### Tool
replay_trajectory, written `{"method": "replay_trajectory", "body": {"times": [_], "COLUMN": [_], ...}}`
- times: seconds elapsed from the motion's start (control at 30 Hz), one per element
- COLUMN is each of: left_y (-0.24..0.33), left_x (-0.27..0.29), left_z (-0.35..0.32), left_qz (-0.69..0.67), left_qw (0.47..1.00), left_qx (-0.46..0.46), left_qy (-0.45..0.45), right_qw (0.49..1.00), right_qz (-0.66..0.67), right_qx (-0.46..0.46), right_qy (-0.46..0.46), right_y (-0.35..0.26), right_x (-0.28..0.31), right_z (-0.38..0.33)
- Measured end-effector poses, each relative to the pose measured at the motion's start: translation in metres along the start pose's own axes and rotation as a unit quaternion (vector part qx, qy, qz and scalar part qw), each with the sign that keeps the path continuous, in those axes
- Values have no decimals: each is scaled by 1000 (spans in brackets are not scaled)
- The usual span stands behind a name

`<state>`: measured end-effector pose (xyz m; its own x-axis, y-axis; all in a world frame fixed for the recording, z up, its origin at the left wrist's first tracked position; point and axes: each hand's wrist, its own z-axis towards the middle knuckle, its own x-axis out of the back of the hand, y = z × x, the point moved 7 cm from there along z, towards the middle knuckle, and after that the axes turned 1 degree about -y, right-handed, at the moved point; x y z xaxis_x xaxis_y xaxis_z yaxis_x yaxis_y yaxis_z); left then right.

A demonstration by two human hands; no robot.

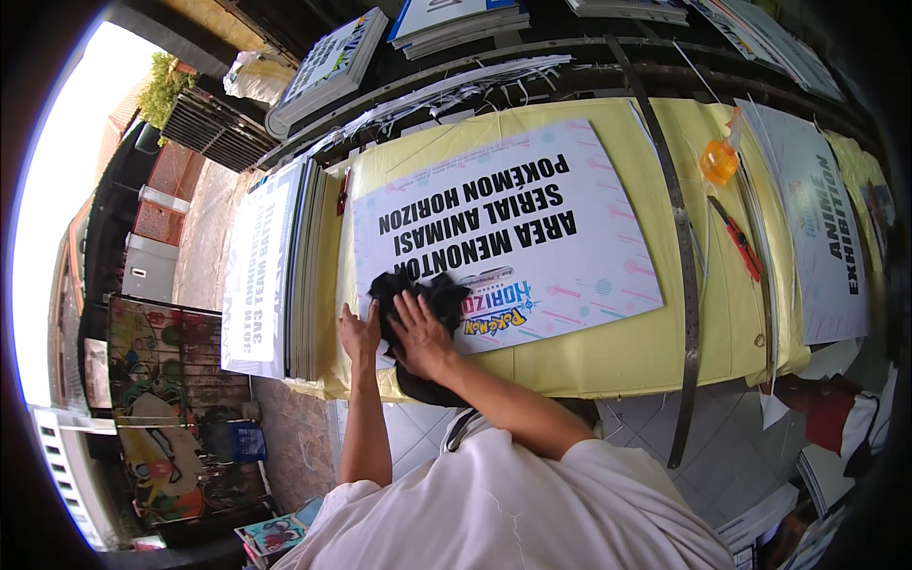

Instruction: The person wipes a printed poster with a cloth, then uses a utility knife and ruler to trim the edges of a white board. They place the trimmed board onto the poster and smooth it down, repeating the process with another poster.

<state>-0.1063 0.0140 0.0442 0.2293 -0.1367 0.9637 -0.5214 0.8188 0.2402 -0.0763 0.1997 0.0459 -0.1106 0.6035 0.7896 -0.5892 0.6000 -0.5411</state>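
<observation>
A large white printed board (608,237) with bold black lettering and pastel marks lies flat on the yellow-covered table, its print upside down to me. On its near left part is a bunched black cloth (439,296). My right hand (423,337) presses down on this cloth, palm down with the fingers spread. Just left of it, my left hand (360,337) rests at the board's near left edge, beside the cloth; its fingers look stretched out, and nothing shows in them.
Left of the board stands a stack of printed boards (256,275). To the right are a long metal bar (686,285), an orange spray bottle (719,161), a red-and-black cutter (739,245) and another printed board (793,204). More stacked boards (332,62) lie beyond the table's yellow cover (608,356).
</observation>
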Motion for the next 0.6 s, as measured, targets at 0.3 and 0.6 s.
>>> {"method": "replay_trajectory", "body": {"times": [0.3,0.6], "left_y": [18,-6], "left_x": [0,-2], "left_z": [-18,29], "left_qz": [4,-57], "left_qw": [996,992], "left_qx": [75,70], "left_qy": [-58,-83], "right_qw": [936,839], "right_qz": [-181,-268], "right_qx": [-208,-420], "right_qy": [220,217], "right_y": [205,282], "right_x": [156,218], "right_z": [-47,-127]}}
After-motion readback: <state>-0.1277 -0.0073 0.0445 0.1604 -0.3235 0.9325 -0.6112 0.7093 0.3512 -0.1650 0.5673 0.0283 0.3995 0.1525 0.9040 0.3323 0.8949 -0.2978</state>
